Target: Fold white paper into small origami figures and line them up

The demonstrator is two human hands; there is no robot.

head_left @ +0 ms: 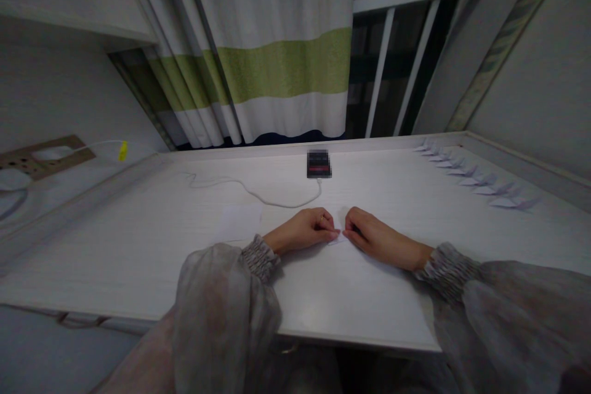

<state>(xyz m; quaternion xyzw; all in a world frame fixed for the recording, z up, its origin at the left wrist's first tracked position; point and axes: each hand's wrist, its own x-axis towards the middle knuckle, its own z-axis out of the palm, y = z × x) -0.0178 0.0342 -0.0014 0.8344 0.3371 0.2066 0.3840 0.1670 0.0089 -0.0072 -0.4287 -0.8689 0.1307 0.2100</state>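
Both my hands rest on the white desk (pixel 138 246), fingertips meeting at its middle. My left hand (pixel 307 229), with a ring on one finger, is closed and pinches a small piece of white paper (pixel 339 235) that lies on the desk. My right hand (pixel 373 237) is closed as well and pinches the same paper from the other side. Most of the paper is hidden under the fingers. A flat white sheet (pixel 241 220) lies just left of my left hand.
A row of several small folded paper shapes (pixel 475 180) runs along the desk's right side. A small dark device (pixel 318 164) with a white cable (pixel 258 192) sits at the back. A striped curtain (pixel 277 61) hangs behind, and a socket strip (pixel 41 157) is at left.
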